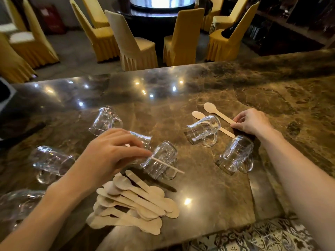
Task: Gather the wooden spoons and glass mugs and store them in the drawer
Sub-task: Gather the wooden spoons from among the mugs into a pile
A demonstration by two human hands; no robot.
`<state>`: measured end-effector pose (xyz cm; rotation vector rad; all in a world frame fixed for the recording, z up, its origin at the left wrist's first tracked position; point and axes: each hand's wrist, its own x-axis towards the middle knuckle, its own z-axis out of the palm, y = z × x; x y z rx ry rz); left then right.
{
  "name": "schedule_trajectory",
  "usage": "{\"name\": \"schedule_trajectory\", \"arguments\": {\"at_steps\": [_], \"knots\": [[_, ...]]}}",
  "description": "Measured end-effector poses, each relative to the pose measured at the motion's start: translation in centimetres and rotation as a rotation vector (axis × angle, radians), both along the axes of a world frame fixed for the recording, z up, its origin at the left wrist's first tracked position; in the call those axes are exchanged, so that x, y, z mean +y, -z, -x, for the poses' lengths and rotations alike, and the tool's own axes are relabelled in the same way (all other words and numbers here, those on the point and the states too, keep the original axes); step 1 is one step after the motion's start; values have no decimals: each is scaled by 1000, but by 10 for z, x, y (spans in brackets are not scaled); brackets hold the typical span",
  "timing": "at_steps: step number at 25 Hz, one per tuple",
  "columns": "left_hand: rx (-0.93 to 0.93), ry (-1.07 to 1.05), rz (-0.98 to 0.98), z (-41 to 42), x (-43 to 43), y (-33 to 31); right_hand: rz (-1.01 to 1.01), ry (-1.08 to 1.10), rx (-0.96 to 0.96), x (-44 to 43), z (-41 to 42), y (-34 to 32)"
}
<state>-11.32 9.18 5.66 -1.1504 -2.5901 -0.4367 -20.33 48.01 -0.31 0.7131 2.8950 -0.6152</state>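
Left hand is pinching the held spoon between thumb and fingertips. The spoon is showing edge-on, crossing in front of the centre mug, just far of the spoon pile lying near centre.

Right hand is gripping the handle end of the far spoon, fingers curled together on it, spoon lying flat at far right. A third spoon is lying beside it, passing under or behind the tipped mug; can't tell which.

All the glass mugs are lying on their sides: right mug, far mug, left mug, edge mug at near left, and one half hidden behind the left hand.

Red box at far left is carrying a pale marking, too blurred to read.

Counter is glossy brown marble, reflecting spot lights. Yellow-covered chairs are standing around a dark round table beyond it. Patterned floor is showing at near right.
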Motion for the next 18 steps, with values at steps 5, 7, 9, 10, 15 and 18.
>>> {"name": "schedule_trajectory", "arguments": {"at_steps": [5, 7, 9, 10, 15, 18], "knots": [[-105, -127, -22, -56, -27, 39, -22, -35, 27, -2, -5, -2], [-128, -177, -25, -67, -31, 53, -40, -26, 49, -5, -7, -3], [-136, -198, -41, -73, -30, 61, -58, -15, 110, -11, -10, -7], [-133, -205, -44, -74, -31, 63, -74, -28, 153, -15, -13, -10], [-164, -207, -41, -77, -33, 68, -13, -194, 374, -56, -40, -40], [-220, -209, -31, -77, -32, 71, 60, -358, 464, -92, -71, -54]]}}
